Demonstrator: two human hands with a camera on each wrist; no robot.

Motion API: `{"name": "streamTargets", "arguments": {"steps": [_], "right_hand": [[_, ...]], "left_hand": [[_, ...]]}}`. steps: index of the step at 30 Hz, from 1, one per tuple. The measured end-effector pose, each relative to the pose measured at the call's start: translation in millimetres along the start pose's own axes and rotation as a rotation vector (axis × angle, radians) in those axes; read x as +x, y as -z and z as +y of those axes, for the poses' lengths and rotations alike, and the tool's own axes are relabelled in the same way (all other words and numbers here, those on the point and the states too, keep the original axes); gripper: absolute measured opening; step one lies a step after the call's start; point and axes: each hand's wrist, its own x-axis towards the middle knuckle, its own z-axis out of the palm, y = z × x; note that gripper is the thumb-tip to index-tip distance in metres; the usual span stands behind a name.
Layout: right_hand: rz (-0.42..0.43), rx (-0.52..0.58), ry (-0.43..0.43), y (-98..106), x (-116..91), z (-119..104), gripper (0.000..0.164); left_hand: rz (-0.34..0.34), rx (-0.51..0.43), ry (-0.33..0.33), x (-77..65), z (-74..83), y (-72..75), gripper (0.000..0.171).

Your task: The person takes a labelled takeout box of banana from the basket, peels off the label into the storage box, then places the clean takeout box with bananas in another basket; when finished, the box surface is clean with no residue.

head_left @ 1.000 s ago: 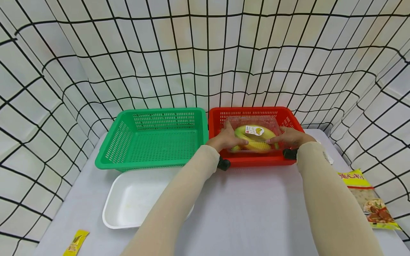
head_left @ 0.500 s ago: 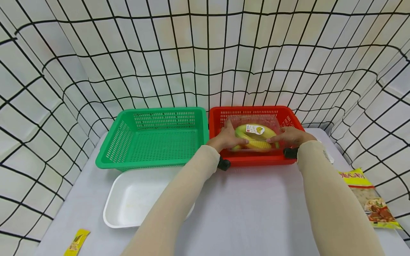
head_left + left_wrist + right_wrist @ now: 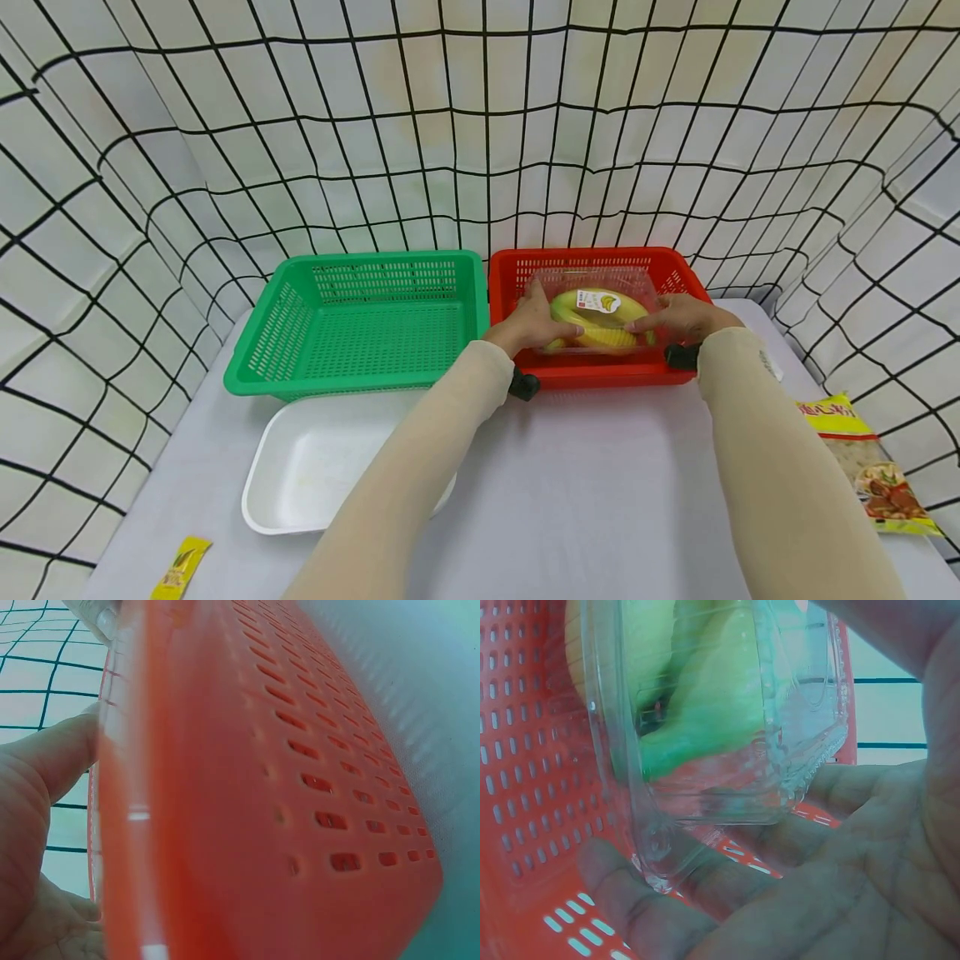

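Observation:
A clear plastic box of bananas (image 3: 596,321) with a white label sits inside the red basket (image 3: 600,379). My left hand (image 3: 531,321) grips the box's left end, its thumb along the front. At the opposite end my right hand (image 3: 686,318) holds the box, thumb on the near side. From the right wrist view, the fingers of that hand (image 3: 802,877) curl beneath the corner of the clear box (image 3: 727,799). In the left wrist view the basket's outer wall (image 3: 225,787) hides most of the left hand's fingers and the box.
Left of the red basket stands a green basket (image 3: 375,342). A white tray (image 3: 322,467) lies in front of it. A yellow sachet (image 3: 180,568) is at the front left, and a yellow-topped food bag (image 3: 862,467) at the right. Black netting (image 3: 487,175) surrounds the table.
Both hands keep their hold on the box of bananas inside the red basket. The right hand and the box have shifted only very slightly away from me.

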Motion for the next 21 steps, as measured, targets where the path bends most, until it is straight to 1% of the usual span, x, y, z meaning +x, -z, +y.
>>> {"name": "streamTargets", "arguments": {"steps": [1,5,8,11,14,17,19,21], "right_hand": [[-0.001,-0.010,0.003,0,0,0,0.107],[0.005,-0.037,0.024,2,0,0,0.107],[0.008,-0.029,0.029,4,-2,0,0.102],[0.009,-0.021,0.033,5,-4,-2,0.100],[0.009,-0.028,0.041,7,-7,-3,0.104],[0.002,-0.032,0.063,9,-9,-3,0.102],[0.000,-0.015,0.069,9,-10,-3,0.101],[0.001,-0.003,0.078,10,-12,-4,0.096]], "left_hand": [[0.001,0.000,-0.003,-0.7,0.1,0.3,0.118],[0.020,-0.007,-0.015,-1.0,0.5,0.0,0.118],[0.038,-0.006,-0.026,0.2,0.6,-0.8,0.118],[0.058,-0.002,-0.038,1.9,0.1,-1.1,0.118],[0.084,-0.004,-0.050,2.4,0.2,-0.9,0.118],[0.105,-0.017,-0.065,0.6,1.2,-0.1,0.118],[0.117,-0.023,-0.072,-1.1,2.2,0.6,0.118],[0.127,-0.025,-0.076,-3.2,3.4,1.3,0.117]]}}
